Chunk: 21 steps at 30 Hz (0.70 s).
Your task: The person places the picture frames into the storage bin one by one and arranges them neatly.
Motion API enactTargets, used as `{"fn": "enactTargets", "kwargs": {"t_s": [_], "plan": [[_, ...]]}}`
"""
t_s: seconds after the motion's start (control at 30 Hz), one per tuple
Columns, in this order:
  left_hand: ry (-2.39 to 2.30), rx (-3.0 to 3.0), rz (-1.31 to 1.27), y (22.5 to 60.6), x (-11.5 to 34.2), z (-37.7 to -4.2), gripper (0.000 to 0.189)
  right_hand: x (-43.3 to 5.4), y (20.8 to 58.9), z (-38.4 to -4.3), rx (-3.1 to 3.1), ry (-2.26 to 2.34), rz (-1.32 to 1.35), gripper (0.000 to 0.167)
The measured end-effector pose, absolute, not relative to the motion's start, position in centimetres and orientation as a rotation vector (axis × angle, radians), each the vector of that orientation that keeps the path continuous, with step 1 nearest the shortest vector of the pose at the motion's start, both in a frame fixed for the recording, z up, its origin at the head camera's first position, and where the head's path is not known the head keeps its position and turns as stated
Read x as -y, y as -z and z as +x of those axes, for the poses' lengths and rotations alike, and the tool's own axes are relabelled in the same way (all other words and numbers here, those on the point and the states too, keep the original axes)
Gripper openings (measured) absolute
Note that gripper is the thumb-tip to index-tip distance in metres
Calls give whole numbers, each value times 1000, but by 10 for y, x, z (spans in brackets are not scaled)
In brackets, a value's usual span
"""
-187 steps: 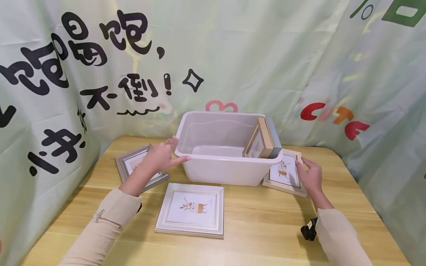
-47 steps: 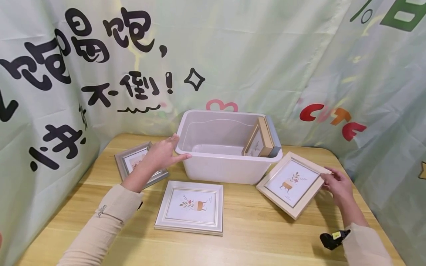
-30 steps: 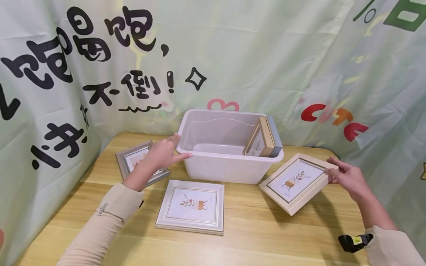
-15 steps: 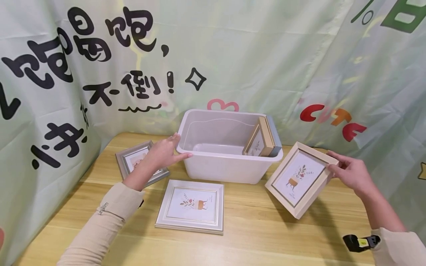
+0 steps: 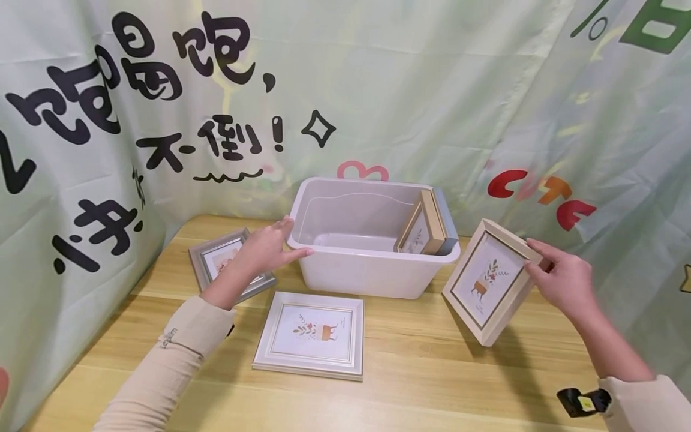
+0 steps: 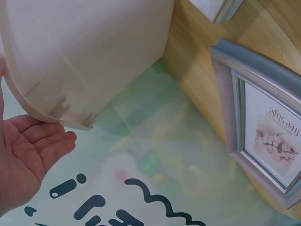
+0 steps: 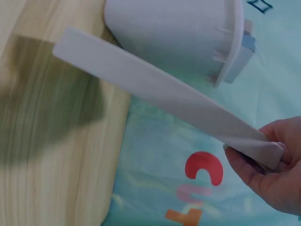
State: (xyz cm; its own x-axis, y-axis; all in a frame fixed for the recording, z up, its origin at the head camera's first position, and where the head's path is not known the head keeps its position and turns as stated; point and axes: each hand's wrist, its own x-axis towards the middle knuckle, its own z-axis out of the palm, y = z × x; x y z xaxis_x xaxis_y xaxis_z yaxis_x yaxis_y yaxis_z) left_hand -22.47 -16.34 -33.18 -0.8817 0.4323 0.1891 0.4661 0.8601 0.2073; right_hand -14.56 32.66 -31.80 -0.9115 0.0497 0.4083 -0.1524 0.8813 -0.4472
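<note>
My right hand (image 5: 564, 279) pinches the upper right edge of a light wood picture frame (image 5: 488, 282), thumb in front and fingers behind. The frame is tilted up above the table, its plant print facing me; the right wrist view shows its pale side (image 7: 155, 89). My left hand (image 5: 264, 249) rests at the left front corner of a pale grey plastic bin (image 5: 367, 276), thumb spread along the front rim. In the left wrist view, that hand's fingers (image 6: 47, 136) touch the bin's rim. A wooden frame (image 5: 429, 225) and a blue-grey frame (image 5: 445, 219) stand upright inside the bin's right end.
A silver-white picture frame (image 5: 308, 369) lies face up in front of the bin. A grey picture frame (image 5: 205, 261) lies to the left, partly under my left forearm. The wooden table (image 5: 426, 384) meets a printed curtain (image 5: 421, 90) behind the bin.
My right hand has picked up the light wood frame from beside the bin, moved it rightward and tilted it increasingly upright. The left hand has stayed at the bin's corner.
</note>
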Motion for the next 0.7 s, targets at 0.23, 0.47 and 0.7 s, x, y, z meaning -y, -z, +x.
{"fn": "enactTargets", "kwargs": {"t_s": [0.23, 0.47, 0.7], "plan": [[391, 2907, -695, 332, 164, -225, 83, -313, 322, -149, 2487, -624, 114, 38], [387, 2912, -686, 331, 163, -224, 83, -307, 321, -151, 2433, -677, 42, 39], [383, 2912, -687, 331, 163, -224, 82, -301, 314, -155, 2348, -650, 79, 37]]}}
